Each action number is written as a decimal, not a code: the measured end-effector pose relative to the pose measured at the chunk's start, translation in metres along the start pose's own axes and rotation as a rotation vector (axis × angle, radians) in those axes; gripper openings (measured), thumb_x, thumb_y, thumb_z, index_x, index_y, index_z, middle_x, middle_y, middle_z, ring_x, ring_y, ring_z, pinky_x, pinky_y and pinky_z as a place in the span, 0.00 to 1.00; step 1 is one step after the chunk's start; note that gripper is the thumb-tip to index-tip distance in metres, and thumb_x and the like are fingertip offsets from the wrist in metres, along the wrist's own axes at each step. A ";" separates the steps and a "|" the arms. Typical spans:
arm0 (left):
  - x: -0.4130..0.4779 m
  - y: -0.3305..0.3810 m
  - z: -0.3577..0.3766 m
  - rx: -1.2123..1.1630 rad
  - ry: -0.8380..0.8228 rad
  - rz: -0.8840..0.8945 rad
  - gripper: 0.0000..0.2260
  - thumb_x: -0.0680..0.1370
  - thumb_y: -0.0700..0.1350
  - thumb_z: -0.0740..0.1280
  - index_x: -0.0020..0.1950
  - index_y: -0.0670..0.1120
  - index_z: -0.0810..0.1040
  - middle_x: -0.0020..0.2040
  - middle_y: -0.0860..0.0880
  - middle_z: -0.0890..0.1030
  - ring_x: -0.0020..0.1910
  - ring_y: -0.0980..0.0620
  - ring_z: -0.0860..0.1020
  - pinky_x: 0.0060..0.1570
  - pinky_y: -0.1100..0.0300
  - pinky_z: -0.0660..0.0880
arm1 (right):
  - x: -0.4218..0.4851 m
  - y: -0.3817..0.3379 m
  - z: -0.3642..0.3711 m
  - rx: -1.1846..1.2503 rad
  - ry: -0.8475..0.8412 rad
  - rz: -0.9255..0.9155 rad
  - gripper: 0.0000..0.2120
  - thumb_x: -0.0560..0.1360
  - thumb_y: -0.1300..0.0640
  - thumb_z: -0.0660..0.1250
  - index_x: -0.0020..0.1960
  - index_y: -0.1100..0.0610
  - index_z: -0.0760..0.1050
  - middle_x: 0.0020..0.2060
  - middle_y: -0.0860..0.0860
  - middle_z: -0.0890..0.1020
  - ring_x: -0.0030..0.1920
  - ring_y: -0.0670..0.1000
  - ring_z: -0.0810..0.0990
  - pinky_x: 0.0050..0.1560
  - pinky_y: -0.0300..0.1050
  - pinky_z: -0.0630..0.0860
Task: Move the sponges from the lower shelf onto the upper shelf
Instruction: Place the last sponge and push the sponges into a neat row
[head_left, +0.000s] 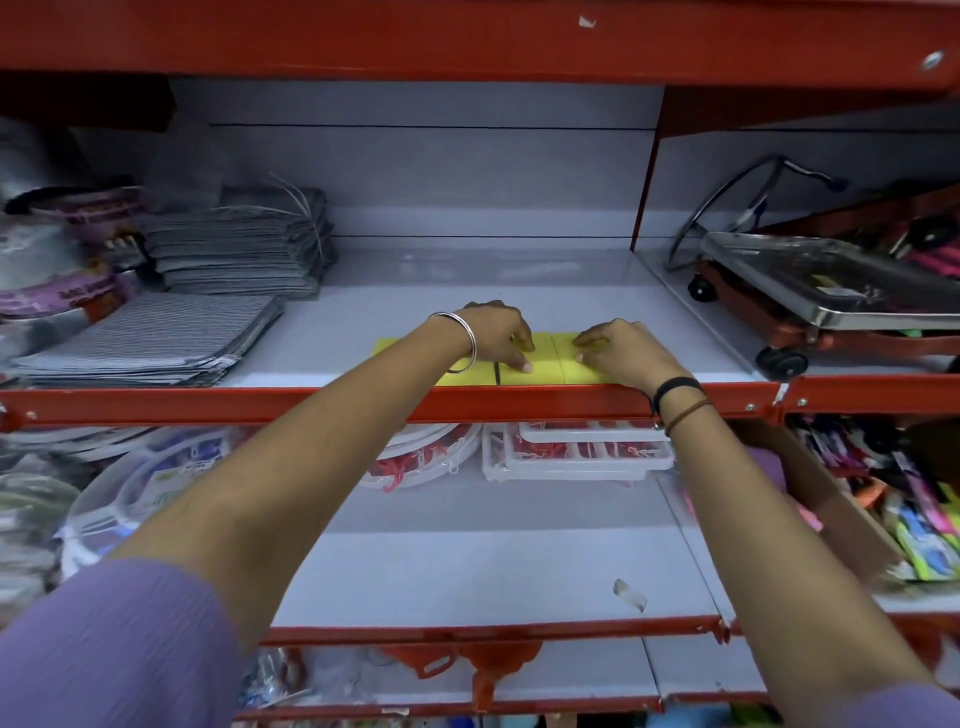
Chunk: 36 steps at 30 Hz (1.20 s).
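Yellow sponges (543, 358) lie flat in a row along the front edge of the upper shelf (332, 402), with a dark gap between two of them. My left hand (496, 332) rests on the left and middle sponges, fingertips pressing down. On the rightmost sponge my right hand (618, 351) lies with curled fingers touching its top. Neither hand lifts a sponge; both press or nudge them. The lower shelf (493, 571) below my arms shows bare grey board with no sponge in sight.
Stacks of grey striped cloths (156, 343) sit on the upper shelf's left. A metal platform trolley (831, 291) stands in the right bay. White plastic trays (571, 452) and round packs lie at the lower shelf's back. Colourful packets (914, 519) fill the lower right.
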<state>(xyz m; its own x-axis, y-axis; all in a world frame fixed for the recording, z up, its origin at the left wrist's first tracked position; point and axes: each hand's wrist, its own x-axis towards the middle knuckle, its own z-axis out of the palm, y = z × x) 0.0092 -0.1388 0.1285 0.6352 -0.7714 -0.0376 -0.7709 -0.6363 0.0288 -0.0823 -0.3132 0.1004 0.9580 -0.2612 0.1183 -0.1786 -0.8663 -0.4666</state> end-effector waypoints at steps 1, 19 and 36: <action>-0.002 0.000 0.000 0.008 -0.001 -0.004 0.21 0.74 0.57 0.67 0.65 0.51 0.75 0.65 0.51 0.76 0.66 0.48 0.70 0.65 0.53 0.68 | -0.001 -0.001 0.000 0.002 0.001 -0.002 0.16 0.75 0.55 0.68 0.61 0.57 0.79 0.63 0.55 0.80 0.65 0.55 0.75 0.69 0.47 0.69; -0.017 0.001 0.012 0.001 0.021 -0.012 0.20 0.76 0.55 0.65 0.66 0.50 0.74 0.67 0.49 0.75 0.66 0.46 0.70 0.66 0.50 0.68 | -0.021 -0.008 0.001 0.047 0.010 -0.002 0.16 0.76 0.55 0.67 0.63 0.56 0.78 0.64 0.55 0.79 0.65 0.56 0.75 0.67 0.47 0.69; -0.029 0.007 0.013 -0.044 0.050 -0.028 0.20 0.76 0.50 0.65 0.67 0.49 0.73 0.69 0.49 0.73 0.68 0.46 0.68 0.68 0.52 0.66 | -0.030 -0.014 0.002 0.065 -0.008 0.005 0.16 0.77 0.56 0.65 0.64 0.57 0.76 0.66 0.55 0.77 0.67 0.56 0.73 0.70 0.47 0.66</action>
<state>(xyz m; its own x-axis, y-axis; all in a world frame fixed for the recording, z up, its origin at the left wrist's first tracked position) -0.0153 -0.1213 0.1164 0.6587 -0.7523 0.0112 -0.7509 -0.6564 0.0729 -0.1078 -0.2927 0.1021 0.9588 -0.2621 0.1092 -0.1688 -0.8353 -0.5233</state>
